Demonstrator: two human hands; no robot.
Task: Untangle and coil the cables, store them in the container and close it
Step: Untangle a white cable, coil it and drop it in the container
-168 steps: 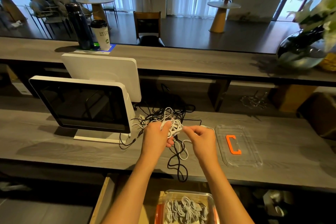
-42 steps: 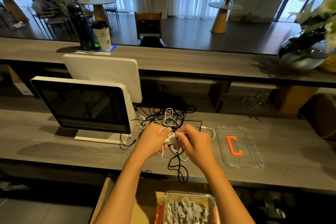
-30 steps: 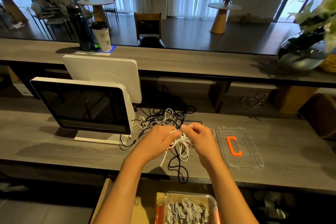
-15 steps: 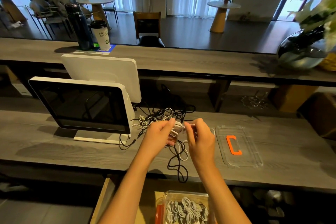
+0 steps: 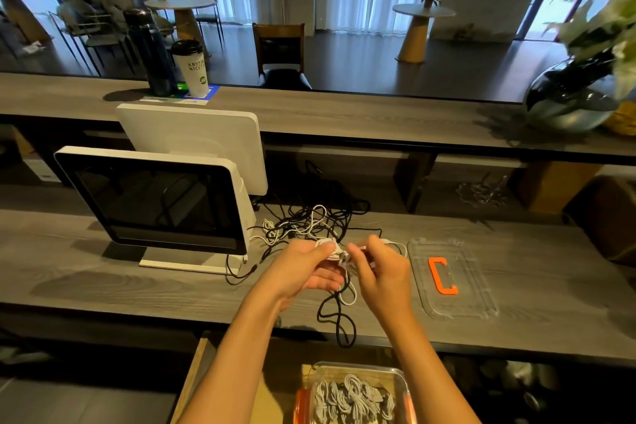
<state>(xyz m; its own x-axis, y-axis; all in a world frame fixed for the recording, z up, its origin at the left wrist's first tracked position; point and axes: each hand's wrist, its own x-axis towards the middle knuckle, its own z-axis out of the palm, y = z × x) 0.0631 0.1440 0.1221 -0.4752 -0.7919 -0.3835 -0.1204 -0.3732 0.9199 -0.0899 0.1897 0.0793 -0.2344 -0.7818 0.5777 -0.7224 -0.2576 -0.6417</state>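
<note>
Holding a small bundle of white cable [image 5: 339, 253] above the counter [image 5: 103, 272], my left hand [image 5: 306, 268] had its thumb and fingers curled round the coil, palm turned up a little. My right hand [image 5: 382, 268] sat just beside it, fingertips pinching the loose end of that same white cable, so both hands gripped one bundle between them. A loop of the white cable hung down under the hands, touching the counter.

Just beyond my hands lay the tangle of cables [image 5: 309, 220], black and white strands mixed together, spreading toward the foot of the screen [image 5: 155, 196] off to the left of my left hand. One black cable [image 5: 335, 320] trailed from below my hands toward me and over the counter's near edge.

Right of my right hand, near but apart from it, the clear lid [image 5: 457, 299] lay flat on the counter with its orange handle [image 5: 440, 275] showing. Below my forearms, closer to me than the counter, the container [image 5: 402, 385] stood open with coiled white cables [image 5: 351, 399] already inside it. Whether the bundle in my hands was fully wound I could not tell, as my fingers covered most of it.
</note>
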